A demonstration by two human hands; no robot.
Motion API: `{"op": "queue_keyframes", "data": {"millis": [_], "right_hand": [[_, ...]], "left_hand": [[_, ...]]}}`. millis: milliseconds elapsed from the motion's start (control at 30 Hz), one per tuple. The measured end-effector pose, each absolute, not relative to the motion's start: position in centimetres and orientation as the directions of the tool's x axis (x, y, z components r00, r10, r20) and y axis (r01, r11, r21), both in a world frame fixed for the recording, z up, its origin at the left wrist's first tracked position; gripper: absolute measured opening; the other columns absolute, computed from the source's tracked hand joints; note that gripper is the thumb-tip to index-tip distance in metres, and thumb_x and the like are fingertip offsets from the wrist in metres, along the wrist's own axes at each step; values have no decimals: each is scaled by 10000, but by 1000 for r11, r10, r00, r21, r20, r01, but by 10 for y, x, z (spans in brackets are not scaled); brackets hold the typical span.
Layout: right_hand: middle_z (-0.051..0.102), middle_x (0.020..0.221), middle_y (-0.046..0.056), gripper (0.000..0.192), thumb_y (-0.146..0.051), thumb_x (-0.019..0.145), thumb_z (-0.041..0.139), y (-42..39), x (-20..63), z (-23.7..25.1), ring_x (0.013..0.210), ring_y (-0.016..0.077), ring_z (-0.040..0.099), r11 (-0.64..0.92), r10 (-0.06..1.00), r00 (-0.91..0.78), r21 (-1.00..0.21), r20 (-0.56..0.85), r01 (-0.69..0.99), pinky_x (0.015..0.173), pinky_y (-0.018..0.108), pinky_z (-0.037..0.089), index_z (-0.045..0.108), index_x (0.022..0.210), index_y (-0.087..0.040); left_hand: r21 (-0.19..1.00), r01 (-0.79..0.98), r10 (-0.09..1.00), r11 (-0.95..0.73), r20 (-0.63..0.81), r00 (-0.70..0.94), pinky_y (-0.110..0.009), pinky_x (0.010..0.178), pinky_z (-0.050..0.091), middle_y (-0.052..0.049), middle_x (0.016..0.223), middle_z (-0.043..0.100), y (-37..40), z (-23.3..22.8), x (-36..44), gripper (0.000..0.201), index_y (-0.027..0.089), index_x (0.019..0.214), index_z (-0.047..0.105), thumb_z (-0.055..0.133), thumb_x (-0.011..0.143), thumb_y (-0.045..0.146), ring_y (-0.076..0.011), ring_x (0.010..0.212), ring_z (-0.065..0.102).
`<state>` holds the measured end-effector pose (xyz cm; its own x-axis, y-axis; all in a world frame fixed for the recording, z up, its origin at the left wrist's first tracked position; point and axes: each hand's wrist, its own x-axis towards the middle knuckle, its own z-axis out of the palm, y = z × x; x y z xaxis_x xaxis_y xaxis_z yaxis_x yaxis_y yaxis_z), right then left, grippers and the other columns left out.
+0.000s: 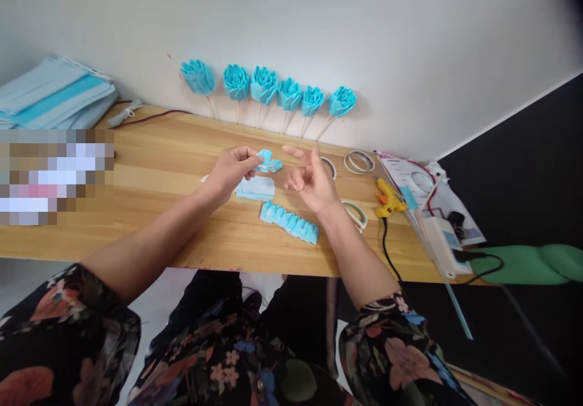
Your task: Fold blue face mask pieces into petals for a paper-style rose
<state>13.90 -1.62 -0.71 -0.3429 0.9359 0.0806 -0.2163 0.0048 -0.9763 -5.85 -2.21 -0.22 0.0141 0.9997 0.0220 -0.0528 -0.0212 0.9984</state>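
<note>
Left hand (pixel 228 172) pinches a small blue folded piece (pixel 263 161)

In the head view, the left hand grasps the folded piece between thumb and fingers, above the middle of the wooden surface (pixel 159 157). A second blue piece (pixel 276 165) sits just beside it; whether the two touch, I cannot tell. The right hand (pixel 314 181) is released, its fingers parted, near that second piece. Below the hands, toward the front edge, are a stack of pale blue sheets (pixel 255 188) and a slanting row of folded blue pieces (pixel 289 223). Six blue flowers (pixel 264 85) on sticks line the back edge against the wall (pixel 291 17). Toward the right edge lie a yellow glue gun (pixel 388 198) and a white power strip (pixel 444 245). Face masks (pixel 54 99) are piled at the back left corner.
</note>
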Motion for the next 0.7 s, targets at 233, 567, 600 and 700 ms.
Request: {"op": "queue_keyframes", "data": {"millis": [233,567,600,700], "right_hand": [[721,1204,-21,301,-401,707,825,-11,136,-14,1030,151,643,57,946,-297,-971,127,-232,814,287,572,762,988,-313],[787,989,2,353,-423,722,797,-7,135,-21,946,158,703,108,962,-241,-988,132,-113,761,292,572,751,1041,-279],[789,965,4,362,-432,732,792,-8,135,-21,941,158,709,126,961,-236,-987,145,-95,764,292,575,745,1054,-274],[789,914,-1,355,-425,760,782,-10,133,-22,915,152,726,213,953,-214,-976,216,-39,811,298,582,728,1068,-257]], "left_hand": [[998,-62,999,-28,30,29,-213,528,378,22,518,561,-22,-3,-59,169,156,640,618,657,804,150,-80,493,473],[998,-56,1000,-10,12,27,-214,520,368,28,517,554,-22,-2,-58,168,152,653,615,651,816,130,-79,491,471],[998,-57,999,-11,13,33,-215,518,366,26,520,556,-23,-1,-58,171,152,649,612,650,815,132,-79,493,472],[998,-54,999,-18,21,50,-215,518,366,25,530,561,-24,0,-57,175,154,640,604,656,808,144,-79,500,476]]}}
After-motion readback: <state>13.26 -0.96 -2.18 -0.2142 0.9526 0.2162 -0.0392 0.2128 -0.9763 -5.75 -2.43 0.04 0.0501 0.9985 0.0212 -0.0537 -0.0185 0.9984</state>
